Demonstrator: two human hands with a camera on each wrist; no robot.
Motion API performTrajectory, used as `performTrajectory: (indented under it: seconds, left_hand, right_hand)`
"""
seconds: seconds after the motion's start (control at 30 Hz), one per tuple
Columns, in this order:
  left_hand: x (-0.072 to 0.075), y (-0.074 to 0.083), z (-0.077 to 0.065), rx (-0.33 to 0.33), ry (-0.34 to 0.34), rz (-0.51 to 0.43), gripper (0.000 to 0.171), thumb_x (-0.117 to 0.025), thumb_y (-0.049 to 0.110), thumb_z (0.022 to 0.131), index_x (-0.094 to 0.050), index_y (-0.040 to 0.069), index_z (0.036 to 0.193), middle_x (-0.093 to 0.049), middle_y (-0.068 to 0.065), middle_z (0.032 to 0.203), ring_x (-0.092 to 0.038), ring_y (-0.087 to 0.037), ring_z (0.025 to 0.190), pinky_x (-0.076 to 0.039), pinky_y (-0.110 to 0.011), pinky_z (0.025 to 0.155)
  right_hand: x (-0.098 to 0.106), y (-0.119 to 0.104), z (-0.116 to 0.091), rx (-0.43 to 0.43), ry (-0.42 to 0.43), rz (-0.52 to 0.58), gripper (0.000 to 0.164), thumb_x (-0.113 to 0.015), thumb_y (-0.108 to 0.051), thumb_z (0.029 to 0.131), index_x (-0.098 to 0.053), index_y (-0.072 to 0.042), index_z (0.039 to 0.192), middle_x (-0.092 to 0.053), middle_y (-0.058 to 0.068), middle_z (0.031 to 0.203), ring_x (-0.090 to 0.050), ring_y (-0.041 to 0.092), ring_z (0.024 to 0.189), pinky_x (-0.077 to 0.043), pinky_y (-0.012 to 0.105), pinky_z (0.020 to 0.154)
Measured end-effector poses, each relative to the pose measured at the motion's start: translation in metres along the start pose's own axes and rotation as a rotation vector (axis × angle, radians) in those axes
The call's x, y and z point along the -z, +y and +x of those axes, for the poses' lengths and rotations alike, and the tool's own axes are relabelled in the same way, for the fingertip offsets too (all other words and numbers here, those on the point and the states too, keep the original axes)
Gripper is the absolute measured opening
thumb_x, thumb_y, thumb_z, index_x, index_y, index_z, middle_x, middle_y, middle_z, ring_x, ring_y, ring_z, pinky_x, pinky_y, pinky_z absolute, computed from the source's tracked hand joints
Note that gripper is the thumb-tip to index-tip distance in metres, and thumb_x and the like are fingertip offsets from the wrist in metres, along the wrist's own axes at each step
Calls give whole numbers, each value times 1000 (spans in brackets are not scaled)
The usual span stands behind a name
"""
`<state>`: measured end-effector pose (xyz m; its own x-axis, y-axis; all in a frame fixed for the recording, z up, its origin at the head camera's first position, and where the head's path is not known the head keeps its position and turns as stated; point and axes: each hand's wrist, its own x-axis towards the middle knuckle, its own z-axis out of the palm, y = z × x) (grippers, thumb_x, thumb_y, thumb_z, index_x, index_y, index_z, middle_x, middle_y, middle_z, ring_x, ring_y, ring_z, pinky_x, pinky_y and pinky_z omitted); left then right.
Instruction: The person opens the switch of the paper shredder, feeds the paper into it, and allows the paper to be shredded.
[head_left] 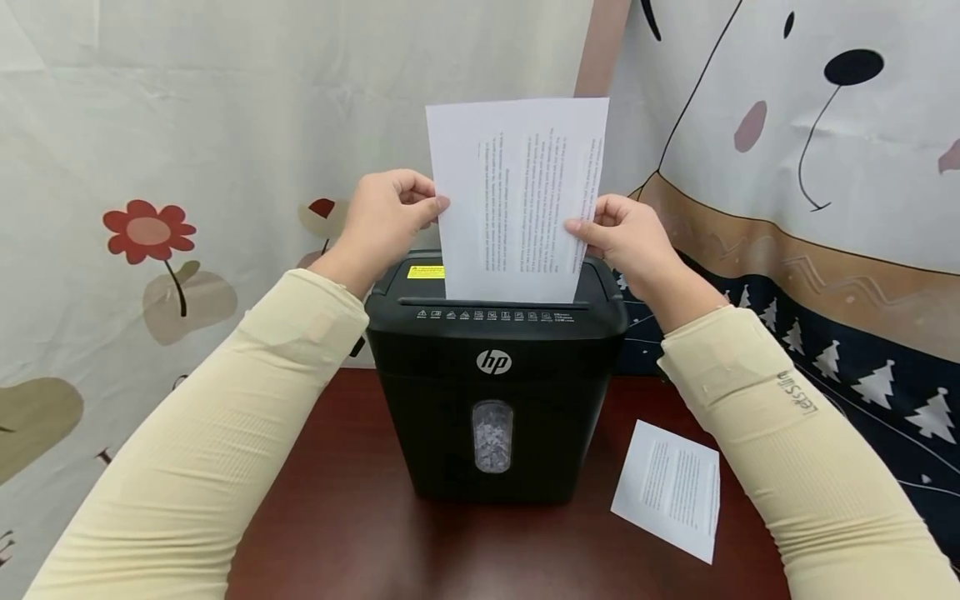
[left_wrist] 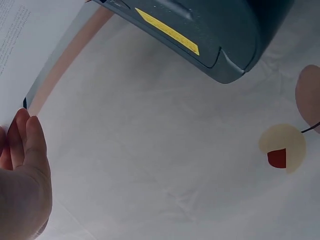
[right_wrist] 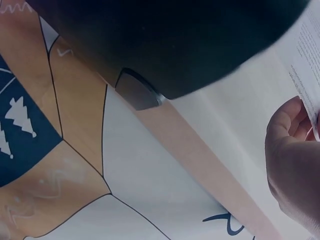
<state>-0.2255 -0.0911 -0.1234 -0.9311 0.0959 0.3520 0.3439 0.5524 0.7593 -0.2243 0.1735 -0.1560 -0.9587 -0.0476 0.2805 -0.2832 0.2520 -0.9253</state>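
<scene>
A printed sheet of paper [head_left: 517, 200] stands upright over a black paper shredder [head_left: 427, 400], its lower edge at the slot on top. My left hand [head_left: 390, 212] pinches the sheet's left edge between thumb and fingers. On the opposite edge my right hand [head_left: 633, 242] pinches it, thumb on the printed face. The left wrist view shows the left hand [left_wrist: 27, 175] at the paper's edge, beside the shredder's top with its yellow label [left_wrist: 167, 31]. In the right wrist view the right hand [right_wrist: 295, 155] curls at the sheet, partly cut off by the frame.
Another printed sheet [head_left: 670, 492] lies on the dark red table [head_left: 337, 500], right of the shredder. Paper shreds show through the shredder's front window [head_left: 492, 437]. Patterned curtains [head_left: 225, 125] hang close behind and to the right.
</scene>
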Motion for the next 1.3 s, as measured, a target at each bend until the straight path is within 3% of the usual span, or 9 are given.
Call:
performTrajectory:
  seconds: [0.3, 0.53, 0.8, 1.03, 1.3]
  left_hand:
    - [0, -7, 0, 2, -5, 36, 20, -62, 21, 95, -67, 5, 105, -68, -9, 100, -57, -18, 92, -42, -29, 77]
    - [-2, -13, -2, 13, -23, 56, 20, -61, 20, 96, -67, 4, 107, -66, -12, 105, -58, -22, 97, -45, -34, 84]
    - [-2, -22, -1, 17, -40, 67, 19, -62, 20, 95, -66, 2, 102, -67, -14, 106, -61, -24, 97, -45, -35, 82]
    - [-1, -27, 0, 28, -54, 74, 19, -62, 19, 95, -65, 2, 103, -67, -14, 108, -64, -25, 100, -47, -35, 83]
    - [-3, -37, -2, 20, -64, 98, 17, -62, 19, 95, -67, 2, 98, -69, -13, 96, -62, -23, 90, -46, -30, 73]
  right_hand:
    - [-5, 10, 3, -5, -2, -93, 24, -65, -15, 93, -61, -3, 114, -69, 5, 113, -65, 13, 96, -51, 37, 95]
    - [-6, 14, 3, -6, -30, -114, 27, -65, -15, 93, -62, -2, 116, -69, 7, 114, -66, 14, 96, -50, 41, 97]
    - [-9, 18, 4, -1, -60, -181, 27, -65, -15, 93, -63, -2, 117, -69, 8, 113, -66, 13, 96, -52, 33, 88]
    - [-11, 18, 4, -10, -84, -227, 29, -65, -15, 94, -62, -3, 120, -69, 11, 114, -67, 17, 98, -48, 40, 95]
    - [-13, 22, 5, -42, -131, -246, 33, -64, -12, 94, -61, -5, 126, -65, 13, 122, -65, 23, 105, -51, 41, 95]
